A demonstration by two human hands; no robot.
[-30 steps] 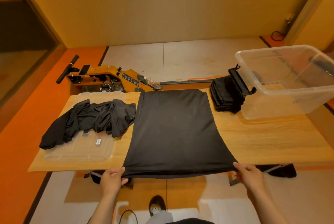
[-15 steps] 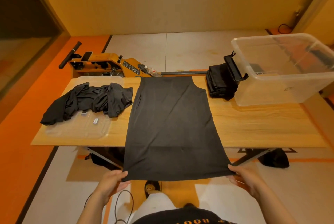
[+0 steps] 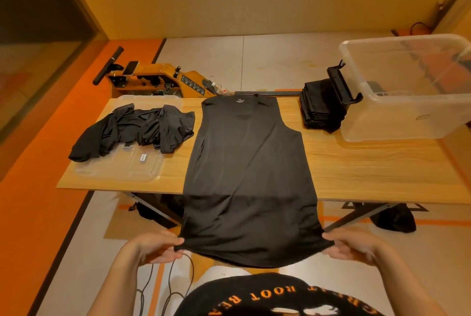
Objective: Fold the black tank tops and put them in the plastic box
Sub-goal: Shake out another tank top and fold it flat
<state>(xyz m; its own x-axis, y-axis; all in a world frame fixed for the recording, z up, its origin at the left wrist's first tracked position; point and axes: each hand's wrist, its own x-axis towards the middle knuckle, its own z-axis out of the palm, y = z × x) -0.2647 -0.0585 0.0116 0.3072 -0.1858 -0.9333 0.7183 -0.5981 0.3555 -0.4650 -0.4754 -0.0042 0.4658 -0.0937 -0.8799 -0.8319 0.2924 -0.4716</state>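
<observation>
— Over the near edge of the table (image 3: pixel 369 170), what has been changed in the last second?
— The tank top (image 3: pixel 247 162) has been drawn back toward the person. Its hem, which lay at the table's edge a second ago, is now held out past it. The neckline and armholes, not seen then, have been brought up onto the wood.
— How is it held?
— One hem corner is pinched by the left hand (image 3: pixel 155 246) and the other by the right hand (image 3: pixel 356 246), with fingers curled on the cloth.
— What is meant by that for the task?
— The top is judged to be stretched flat and ready for its first fold, and no fold has been made yet. A stack of folded tops (image 3: pixel 321 109) is seen beside the plastic box (image 3: pixel 407 111), and a heap of unfolded tops (image 3: pixel 132 132) is left on a clear lid (image 3: pixel 122 170).
— How does the cloth look?
— It is seen to be thin, matte black and nearly smooth, with a small pale mark at the neck. The lower part is hung unsupported between table and hands, sagging slightly at the hem.
</observation>
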